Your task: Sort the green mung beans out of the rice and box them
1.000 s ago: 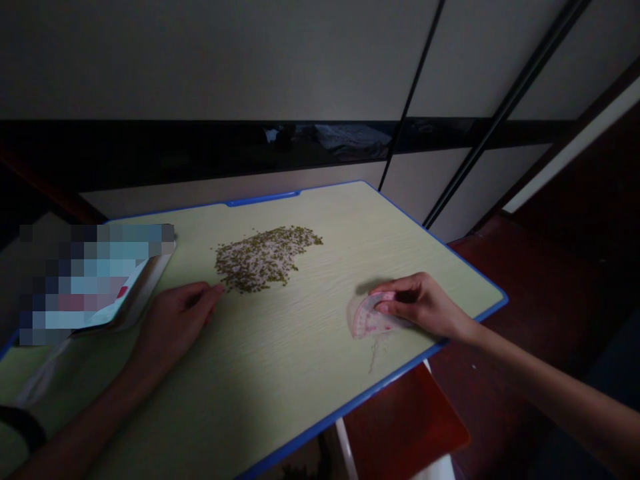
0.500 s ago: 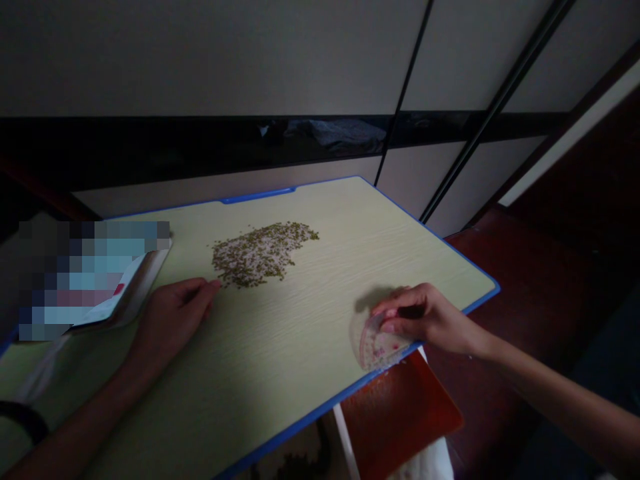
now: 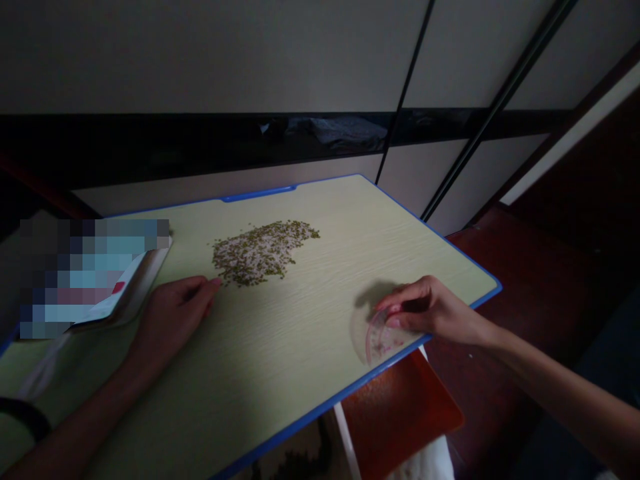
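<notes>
A pile of small green beans mixed with white grains (image 3: 263, 253) is spread on the pale yellow tabletop (image 3: 300, 347). My left hand (image 3: 180, 310) rests on the table with its fingers curled and pinched at the pile's lower left edge; whatever is between its fingertips, if anything, is hidden. Near the table's front right edge, my right hand (image 3: 425, 310) pinches a clear, pink-edged plastic protractor (image 3: 383, 343), tilted with its curved rim towards the table. Below that edge sits an orange-red tray (image 3: 405, 413), with small pale grains scattered inside.
At the left of the table stands a tablet-like device in a case (image 3: 125, 293), its screen blurred. Blue trim (image 3: 310, 417) runs along the table's edge. A cabinet (image 3: 225, 60) closes off the back. Under the table are a white container wall (image 3: 347, 440) and dark, unclear things.
White grains at the table's edge under the protractor are gone from there, and pale grains now show in the tray. My right hand has shifted slightly rightward; my left hand stayed still.
</notes>
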{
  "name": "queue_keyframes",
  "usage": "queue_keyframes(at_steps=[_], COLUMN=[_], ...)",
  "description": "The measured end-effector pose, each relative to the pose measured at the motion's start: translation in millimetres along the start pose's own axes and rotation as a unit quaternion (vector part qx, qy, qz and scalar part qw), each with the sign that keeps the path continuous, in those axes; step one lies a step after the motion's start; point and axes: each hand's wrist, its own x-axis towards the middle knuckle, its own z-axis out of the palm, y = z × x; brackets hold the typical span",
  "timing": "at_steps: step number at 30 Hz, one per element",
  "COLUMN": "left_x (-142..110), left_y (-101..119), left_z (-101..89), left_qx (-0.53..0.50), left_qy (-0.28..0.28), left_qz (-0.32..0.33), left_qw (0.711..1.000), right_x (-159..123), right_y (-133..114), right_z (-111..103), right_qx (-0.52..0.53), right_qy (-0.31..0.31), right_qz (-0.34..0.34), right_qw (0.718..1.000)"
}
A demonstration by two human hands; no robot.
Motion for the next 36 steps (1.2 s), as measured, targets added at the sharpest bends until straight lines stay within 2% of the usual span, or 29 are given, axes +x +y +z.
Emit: queue_keyframes(at_steps=[5,11,14,17,20,24,27,31,36], left_x=[-1,2,2,1,0,-2,-2,0,1], left_y=[1,-3,-2,-1,0,0,-2,-5,-9], left_z=[-0.4,0.9,1.0,1.1,0.8,-0.3,0.0,2.5,5.8], left_qx=[-0.008,-0.004,0.002,0.005,0.002,-0.01,-0.009,-0.008,-0.014], left_qy=[0.0,-0.002,0.001,0.0,-0.004,-0.012,-0.017,-0.007,-0.011], left_qz=[-0.002,0.004,0.004,-0.003,-0.001,0.001,0.004,0.004,-0.006], left_qw=[1.0,1.0,1.0,1.0,1.0,1.0,1.0,1.0,1.0], right_x=[5,3,3,12,33,81,123,167,184], right_y=[3,1,0,1,0,-5,-6,1,19], right_z=[5,2,-5,-12,-16,-18,-19,-16,-15], right_qx=[0.004,-0.02,0.014,0.078,0.109,0.147,0.164,0.139,0.116], right_qy=[0.016,-0.027,-0.041,0.0,0.065,0.132,0.187,0.26,0.282], right_qz=[0.014,0.004,0.003,0.009,0.006,-0.094,-0.139,-0.116,-0.104], right_qw=[1.0,0.999,0.999,0.997,0.992,0.976,0.958,0.948,0.947])
